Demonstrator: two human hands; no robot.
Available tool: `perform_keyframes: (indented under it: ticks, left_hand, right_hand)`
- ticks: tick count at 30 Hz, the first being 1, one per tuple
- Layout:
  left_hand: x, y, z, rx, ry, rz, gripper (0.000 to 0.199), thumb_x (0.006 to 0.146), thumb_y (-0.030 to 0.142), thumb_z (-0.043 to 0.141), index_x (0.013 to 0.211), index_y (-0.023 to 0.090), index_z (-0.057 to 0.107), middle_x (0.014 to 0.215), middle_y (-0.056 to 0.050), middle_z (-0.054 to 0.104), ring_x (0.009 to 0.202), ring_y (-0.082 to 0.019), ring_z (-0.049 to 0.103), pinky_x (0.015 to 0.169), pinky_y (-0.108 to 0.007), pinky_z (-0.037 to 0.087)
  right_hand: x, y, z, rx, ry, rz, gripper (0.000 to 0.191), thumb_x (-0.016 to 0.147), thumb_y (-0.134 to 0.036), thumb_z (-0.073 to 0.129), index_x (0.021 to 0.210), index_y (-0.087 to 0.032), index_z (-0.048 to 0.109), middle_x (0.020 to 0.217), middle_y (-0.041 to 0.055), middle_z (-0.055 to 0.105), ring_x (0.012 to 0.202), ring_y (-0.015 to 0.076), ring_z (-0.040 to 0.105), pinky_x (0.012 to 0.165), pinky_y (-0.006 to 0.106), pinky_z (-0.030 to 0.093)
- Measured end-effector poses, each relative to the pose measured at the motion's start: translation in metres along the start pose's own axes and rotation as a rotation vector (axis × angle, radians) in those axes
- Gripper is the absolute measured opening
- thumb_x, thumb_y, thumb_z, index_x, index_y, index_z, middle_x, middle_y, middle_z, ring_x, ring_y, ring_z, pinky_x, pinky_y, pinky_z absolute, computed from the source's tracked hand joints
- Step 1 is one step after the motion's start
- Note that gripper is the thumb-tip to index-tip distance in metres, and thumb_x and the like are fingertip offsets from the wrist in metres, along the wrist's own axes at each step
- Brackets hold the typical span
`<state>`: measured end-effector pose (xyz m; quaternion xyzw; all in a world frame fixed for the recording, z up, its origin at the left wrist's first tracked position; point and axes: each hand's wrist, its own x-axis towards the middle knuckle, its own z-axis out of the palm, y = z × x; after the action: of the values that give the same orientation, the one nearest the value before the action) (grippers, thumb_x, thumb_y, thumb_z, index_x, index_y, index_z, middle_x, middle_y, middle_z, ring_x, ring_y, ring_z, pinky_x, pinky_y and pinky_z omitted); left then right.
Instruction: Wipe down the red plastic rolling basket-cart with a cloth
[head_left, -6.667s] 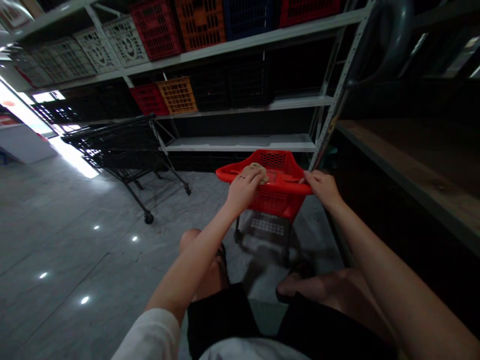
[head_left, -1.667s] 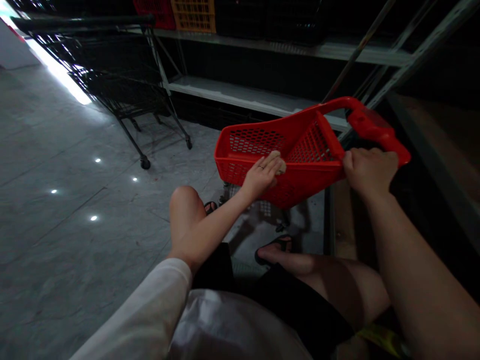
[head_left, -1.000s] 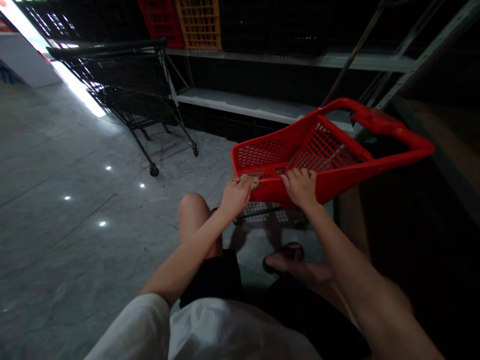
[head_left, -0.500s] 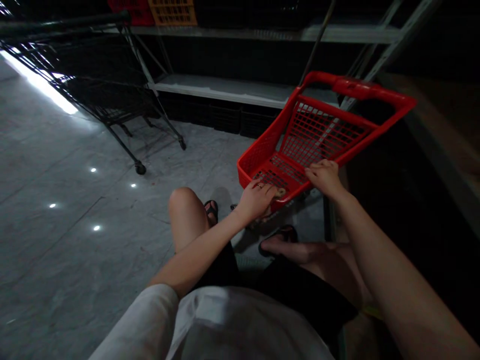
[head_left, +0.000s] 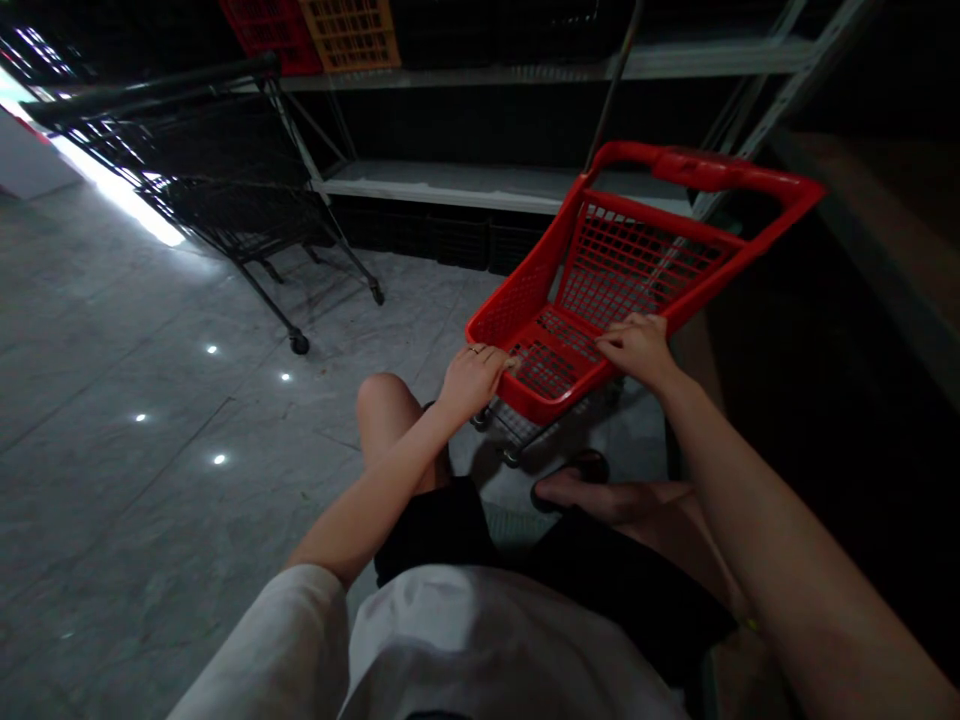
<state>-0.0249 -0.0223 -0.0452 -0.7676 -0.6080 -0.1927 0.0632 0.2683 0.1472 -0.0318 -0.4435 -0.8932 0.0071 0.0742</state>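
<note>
A red shopping cart (head_left: pixel 646 260) with grid-patterned panels stands in front of my knees, its handle toward the upper right. My left hand (head_left: pixel 472 380) is closed over the near left corner of its basket rim, with a small tan item (head_left: pixel 512 363) beside the fingertips. On the basket's right rim rests my right hand (head_left: pixel 636 348), fingers curled over the edge. The basket shows its bare grid floor.
A dark metal shopping cart (head_left: pixel 225 180) stands at the upper left on the grey floor (head_left: pixel 150 520). Behind are metal shelves (head_left: pixel 450 188) with a red crate (head_left: pixel 274 35) and an orange crate (head_left: pixel 351 35). My feet are beside the cart.
My left hand has moved left along the basket's near edge to its corner, with the small tan item beside it. My right hand stays on the right rim. The view has shifted slightly.
</note>
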Motion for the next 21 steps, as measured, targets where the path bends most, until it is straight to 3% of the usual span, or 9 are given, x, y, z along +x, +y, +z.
perform_keyframes:
  ticks: [3,6,9,12,16,18,21]
  left_hand:
    - [-0.018,0.035,0.006,-0.071,0.034,-0.010,0.023,0.112,0.025,0.053,0.120,0.020,0.074,0.124,-0.007,0.081,0.112,-0.024,0.073,0.106,-0.042,0.056]
    - [-0.024,0.073,0.018,-0.172,0.059,0.047,0.029,0.110,0.018,0.054,0.136,0.020,0.069,0.139,-0.008,0.077,0.126,-0.023,0.070,0.113,-0.041,0.054]
    - [-0.012,0.105,0.032,-0.188,0.013,0.079,0.028,0.111,0.019,0.054,0.136,0.019,0.068,0.137,-0.009,0.077,0.126,-0.023,0.070,0.113,-0.041,0.054]
    - [0.008,0.125,0.039,-0.131,-0.036,0.038,0.027,0.114,0.024,0.050,0.133,0.018,0.068,0.131,-0.011,0.078,0.120,-0.024,0.072,0.108,-0.040,0.054]
    - [0.028,0.126,0.035,-0.047,-0.101,0.037,0.029,0.114,0.020,0.045,0.134,0.015,0.066,0.127,-0.013,0.077,0.117,-0.025,0.074,0.098,-0.038,0.055]
    - [0.029,0.113,0.030,-0.012,-0.128,0.040,0.030,0.116,0.023,0.042,0.131,0.016,0.067,0.122,-0.012,0.078,0.112,-0.026,0.076,0.095,-0.040,0.055]
    - [0.016,0.078,0.018,0.028,-0.129,0.061,0.031,0.117,0.028,0.042,0.125,0.017,0.069,0.116,-0.011,0.079,0.106,-0.027,0.078,0.095,-0.043,0.057]
  right_hand:
    - [0.006,0.016,-0.005,-0.099,-0.068,0.006,0.032,0.100,-0.030,0.056,0.089,-0.022,0.084,0.098,0.0083,0.082,0.107,0.0277,0.058,0.105,0.046,0.032]
    - [0.014,0.029,-0.014,-0.186,-0.114,-0.006,0.032,0.098,-0.025,0.055,0.090,-0.016,0.084,0.107,0.0152,0.082,0.114,0.0298,0.062,0.108,0.045,0.037]
    - [0.014,0.027,-0.016,-0.234,-0.106,0.003,0.038,0.101,-0.024,0.049,0.093,-0.009,0.084,0.111,0.0226,0.081,0.117,0.0318,0.064,0.114,0.045,0.039]
    - [0.001,0.009,-0.005,-0.279,-0.069,0.039,0.047,0.104,-0.028,0.044,0.103,-0.006,0.085,0.110,0.0246,0.081,0.120,0.0347,0.065,0.122,0.052,0.035]
    - [-0.023,-0.013,0.015,-0.207,0.018,0.046,0.048,0.104,-0.032,0.044,0.103,-0.014,0.088,0.098,0.0177,0.083,0.113,0.0340,0.068,0.126,0.060,0.035]
    - [-0.029,-0.019,0.021,-0.125,0.067,0.031,0.049,0.105,-0.032,0.043,0.100,-0.019,0.089,0.097,0.0138,0.084,0.111,0.0321,0.068,0.127,0.059,0.037]
    - [-0.027,-0.026,0.023,-0.049,0.108,0.022,0.048,0.105,-0.032,0.044,0.097,-0.017,0.089,0.096,0.0153,0.083,0.112,0.0328,0.068,0.129,0.059,0.036]
